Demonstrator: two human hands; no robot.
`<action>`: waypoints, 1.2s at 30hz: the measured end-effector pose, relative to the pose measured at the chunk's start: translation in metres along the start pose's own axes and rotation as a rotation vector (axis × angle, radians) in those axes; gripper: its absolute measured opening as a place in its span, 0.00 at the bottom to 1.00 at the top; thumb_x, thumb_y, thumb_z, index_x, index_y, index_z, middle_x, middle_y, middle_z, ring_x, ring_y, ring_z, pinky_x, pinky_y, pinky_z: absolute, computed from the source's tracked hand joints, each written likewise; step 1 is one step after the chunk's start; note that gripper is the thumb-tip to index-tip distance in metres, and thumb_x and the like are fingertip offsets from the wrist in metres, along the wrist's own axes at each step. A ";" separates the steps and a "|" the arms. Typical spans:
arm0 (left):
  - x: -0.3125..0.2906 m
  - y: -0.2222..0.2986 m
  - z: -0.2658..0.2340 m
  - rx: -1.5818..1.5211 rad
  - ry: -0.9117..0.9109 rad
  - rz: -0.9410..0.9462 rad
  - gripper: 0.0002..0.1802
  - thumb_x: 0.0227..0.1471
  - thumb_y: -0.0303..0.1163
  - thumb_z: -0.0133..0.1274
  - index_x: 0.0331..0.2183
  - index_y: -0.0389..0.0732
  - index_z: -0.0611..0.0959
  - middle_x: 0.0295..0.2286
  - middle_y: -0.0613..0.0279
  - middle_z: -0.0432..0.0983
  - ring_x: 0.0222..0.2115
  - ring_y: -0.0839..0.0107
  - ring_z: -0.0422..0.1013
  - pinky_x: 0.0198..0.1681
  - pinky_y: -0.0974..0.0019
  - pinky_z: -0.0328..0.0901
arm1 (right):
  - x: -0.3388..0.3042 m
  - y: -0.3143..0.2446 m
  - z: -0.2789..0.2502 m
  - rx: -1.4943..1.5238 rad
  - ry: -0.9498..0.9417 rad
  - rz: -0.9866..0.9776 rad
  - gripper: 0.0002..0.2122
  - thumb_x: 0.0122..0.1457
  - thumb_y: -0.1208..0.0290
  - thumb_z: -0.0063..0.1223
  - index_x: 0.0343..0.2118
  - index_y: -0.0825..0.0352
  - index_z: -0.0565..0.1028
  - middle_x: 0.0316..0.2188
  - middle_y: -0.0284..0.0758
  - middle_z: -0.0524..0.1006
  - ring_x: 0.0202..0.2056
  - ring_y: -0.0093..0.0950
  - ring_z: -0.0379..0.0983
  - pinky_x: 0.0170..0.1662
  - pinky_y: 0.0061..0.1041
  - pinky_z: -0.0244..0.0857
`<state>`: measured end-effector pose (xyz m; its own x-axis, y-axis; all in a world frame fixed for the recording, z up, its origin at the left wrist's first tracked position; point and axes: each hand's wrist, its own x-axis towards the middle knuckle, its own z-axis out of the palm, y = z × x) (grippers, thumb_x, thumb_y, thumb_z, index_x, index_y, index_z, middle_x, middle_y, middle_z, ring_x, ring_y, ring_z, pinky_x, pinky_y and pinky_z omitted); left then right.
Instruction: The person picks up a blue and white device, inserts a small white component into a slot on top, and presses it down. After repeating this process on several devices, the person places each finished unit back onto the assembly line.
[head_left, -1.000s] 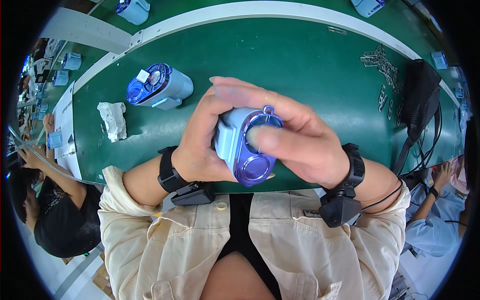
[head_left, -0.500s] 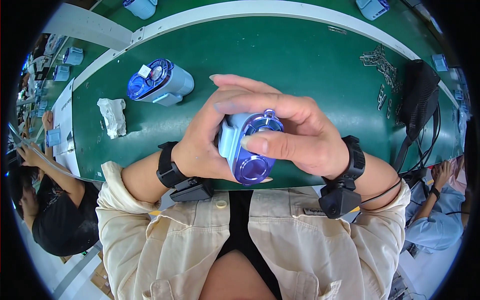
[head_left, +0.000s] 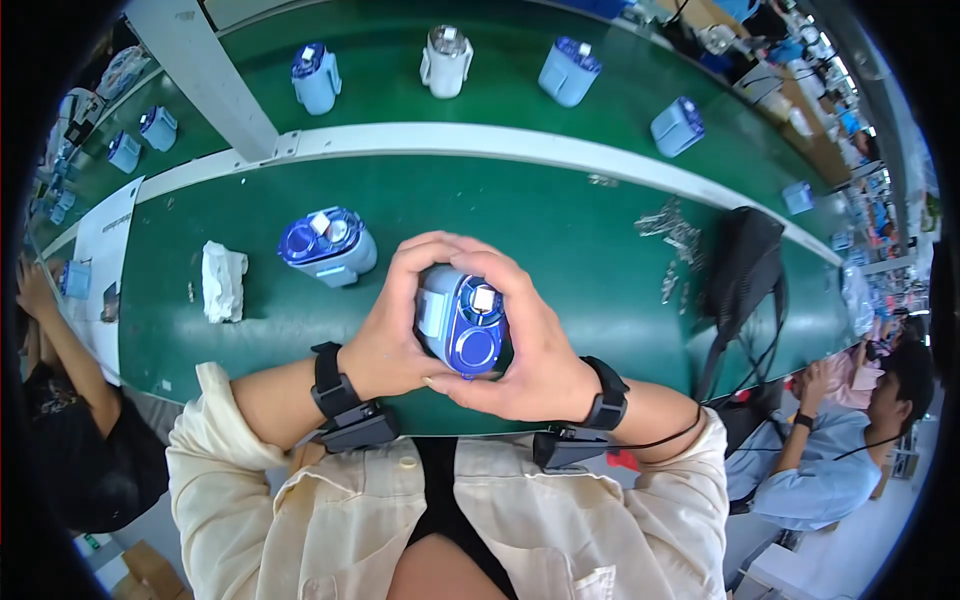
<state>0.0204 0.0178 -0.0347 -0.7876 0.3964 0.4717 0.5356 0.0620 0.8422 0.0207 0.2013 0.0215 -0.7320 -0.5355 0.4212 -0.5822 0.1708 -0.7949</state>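
Note:
My left hand [head_left: 385, 345] and my right hand [head_left: 535, 350] are wrapped round a light-blue plastic case [head_left: 432, 312] with a see-through dark-blue top. The top faces up, showing a round ring at its near end and a small white square at its far end. The left palm presses on the side with a raised light-blue piece; the right fingers curl round the far end and right side. Both thumbs meet near the case's near end. Its underside is hidden. A similar blue case [head_left: 335, 262] stands on the green table, beyond my left hand.
Crumpled white paper [head_left: 224, 283] lies at left. Metal clips [head_left: 675, 238] are heaped at right beside a black bag [head_left: 742, 262] with cords. Past a white rail [head_left: 480, 138], more cases stand on a green belt, one white [head_left: 446, 62]. A person sits at each side.
My right thumb and fingers have come off the case's top and now wrap its side. The small metal loop seen at its far end no longer shows. The view has tilted farther up.

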 end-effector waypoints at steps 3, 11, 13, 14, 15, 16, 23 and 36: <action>-0.001 0.002 0.005 -0.166 0.094 -0.046 0.55 0.31 0.37 0.74 0.56 0.40 0.58 0.55 0.50 0.54 0.56 0.58 0.57 0.59 0.55 0.55 | 0.011 0.009 -0.023 0.386 -0.011 0.289 0.38 0.42 0.74 0.68 0.56 0.69 0.58 0.53 0.40 0.66 0.56 0.30 0.61 0.59 0.32 0.55; 0.006 0.007 -0.012 -0.040 -0.050 -0.129 0.58 0.33 0.33 0.73 0.59 0.39 0.54 0.55 0.51 0.54 0.59 0.59 0.54 0.59 0.57 0.55 | 0.097 0.118 -0.167 -0.896 0.372 0.177 0.32 0.41 0.73 0.60 0.53 0.70 0.63 0.49 0.49 0.68 0.52 0.44 0.64 0.56 0.32 0.59; 0.004 0.006 -0.011 0.000 -0.010 -0.083 0.56 0.34 0.34 0.72 0.59 0.39 0.55 0.55 0.50 0.54 0.57 0.57 0.56 0.58 0.58 0.58 | 0.110 0.161 -0.187 -0.870 0.290 0.232 0.35 0.41 0.71 0.60 0.56 0.71 0.62 0.52 0.51 0.67 0.53 0.43 0.65 0.56 0.33 0.59; 0.002 0.006 -0.009 0.029 0.006 -0.047 0.55 0.34 0.36 0.71 0.59 0.39 0.56 0.54 0.49 0.55 0.55 0.55 0.57 0.57 0.59 0.60 | 0.107 0.186 -0.206 -0.827 0.268 0.264 0.36 0.41 0.69 0.60 0.57 0.71 0.62 0.52 0.51 0.67 0.52 0.43 0.65 0.54 0.34 0.61; 0.001 0.004 -0.008 0.022 0.009 -0.036 0.54 0.34 0.35 0.71 0.59 0.39 0.57 0.53 0.49 0.56 0.54 0.55 0.57 0.57 0.58 0.60 | 0.108 0.211 -0.219 -0.760 0.226 0.281 0.38 0.41 0.68 0.61 0.58 0.71 0.61 0.52 0.50 0.68 0.51 0.43 0.66 0.53 0.35 0.63; 0.001 0.004 -0.009 0.032 0.030 -0.033 0.53 0.34 0.35 0.70 0.58 0.39 0.57 0.53 0.49 0.56 0.54 0.55 0.57 0.56 0.58 0.60 | 0.114 0.205 -0.226 -0.811 0.130 0.349 0.40 0.41 0.66 0.62 0.60 0.71 0.60 0.52 0.50 0.69 0.50 0.41 0.68 0.52 0.35 0.64; 0.010 0.006 -0.002 -0.091 -0.068 -0.132 0.52 0.34 0.34 0.69 0.58 0.40 0.57 0.48 0.49 0.59 0.51 0.55 0.58 0.56 0.58 0.59 | 0.160 0.201 -0.232 -0.750 0.191 0.236 0.37 0.46 0.62 0.64 0.58 0.74 0.63 0.52 0.53 0.70 0.53 0.46 0.67 0.56 0.34 0.60; 0.006 0.012 -0.007 -0.140 0.125 -0.242 0.60 0.35 0.36 0.69 0.62 0.41 0.49 0.50 0.51 0.58 0.53 0.58 0.57 0.57 0.59 0.58 | 0.110 0.033 -0.132 -0.544 -0.094 0.123 0.37 0.41 0.76 0.62 0.59 0.70 0.62 0.40 0.45 0.78 0.40 0.33 0.75 0.43 0.30 0.68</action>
<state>0.0199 0.0148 -0.0203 -0.9231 0.2693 0.2745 0.2879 0.0109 0.9576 -0.1259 0.2570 0.0997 -0.7858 -0.5518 0.2794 -0.6114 0.6248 -0.4857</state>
